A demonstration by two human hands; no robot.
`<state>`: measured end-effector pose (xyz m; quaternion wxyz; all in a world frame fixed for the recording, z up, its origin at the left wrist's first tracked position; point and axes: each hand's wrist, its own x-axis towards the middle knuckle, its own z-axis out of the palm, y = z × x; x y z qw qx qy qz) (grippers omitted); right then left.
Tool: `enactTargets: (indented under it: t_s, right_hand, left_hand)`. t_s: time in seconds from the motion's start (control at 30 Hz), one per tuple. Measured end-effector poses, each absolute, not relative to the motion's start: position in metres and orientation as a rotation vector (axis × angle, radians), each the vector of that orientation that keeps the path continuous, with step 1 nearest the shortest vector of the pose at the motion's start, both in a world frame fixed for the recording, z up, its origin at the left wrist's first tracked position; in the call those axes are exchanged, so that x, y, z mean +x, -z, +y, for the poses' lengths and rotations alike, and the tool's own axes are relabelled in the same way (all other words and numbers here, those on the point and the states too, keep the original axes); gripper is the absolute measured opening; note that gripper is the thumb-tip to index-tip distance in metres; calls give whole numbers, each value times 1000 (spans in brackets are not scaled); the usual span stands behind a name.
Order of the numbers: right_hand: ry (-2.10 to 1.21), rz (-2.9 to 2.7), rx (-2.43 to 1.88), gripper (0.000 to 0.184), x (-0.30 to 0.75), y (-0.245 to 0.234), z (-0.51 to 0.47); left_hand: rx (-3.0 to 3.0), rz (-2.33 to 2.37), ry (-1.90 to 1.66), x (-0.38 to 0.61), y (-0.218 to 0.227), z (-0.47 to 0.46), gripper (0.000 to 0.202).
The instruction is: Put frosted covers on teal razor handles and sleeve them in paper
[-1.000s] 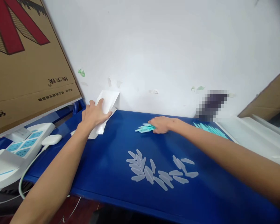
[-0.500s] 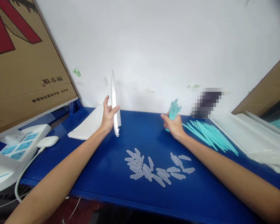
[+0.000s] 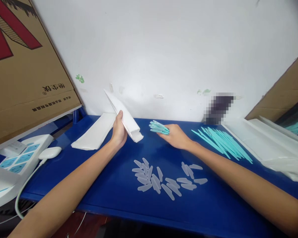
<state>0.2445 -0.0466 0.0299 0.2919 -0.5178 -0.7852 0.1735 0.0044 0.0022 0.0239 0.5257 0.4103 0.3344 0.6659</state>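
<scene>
A white pouch (image 3: 129,121) is gripped above the blue bench (image 3: 109,185) by the left hand (image 3: 119,132), its thumb pressed to the front, its other fingers mostly hidden. Well apart from the pouch's near end, a bundle of turquoise sticks (image 3: 159,127) is clasped in the curled fingers of the right hand (image 3: 176,136), beyond scattered translucent pieces (image 3: 156,183). The pouch is best pinched lightly, lest its end be crushed; the sticks are best squeezed evenly, with tips aligned, so none slips.
</scene>
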Motion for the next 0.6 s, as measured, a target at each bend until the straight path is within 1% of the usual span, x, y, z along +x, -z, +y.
enactTargets:
  t_s: [0.1, 0.17, 0.27, 0.37, 0.43, 0.53, 0.6]
  right_hand:
    - [-407, -2266, -1498, 16, 229, -42, -58]
    - [-350, -2370, -1590, 14, 222, -44, -65]
    - [-296, -2457, -1678, 14, 216, -45, -72]
    - [-295, -2447, -1731, 17, 212, -50, -70]
    - [-299, -2420, -1744, 23, 209, -61, -65]
    - [-467, -2412, -1647, 43, 205, -85, -57]
    - [-592, -2449, -1528, 45, 203, -101, -53]
  left_hand:
    - [894, 774, -1654, 16, -20, -3, 40]
    - [875, 806, -1669, 22, -18, -7, 36]
    - [876, 841, -1708, 27, -15, -13, 36]
    - [964, 838, -1736, 32, -10, -19, 40]
    - [1056, 824, -1753, 37, -6, -24, 42]
    - [1085, 816, -1760, 45, -3, -30, 40]
    - [1003, 831, -1689, 48, -5, -32, 36]
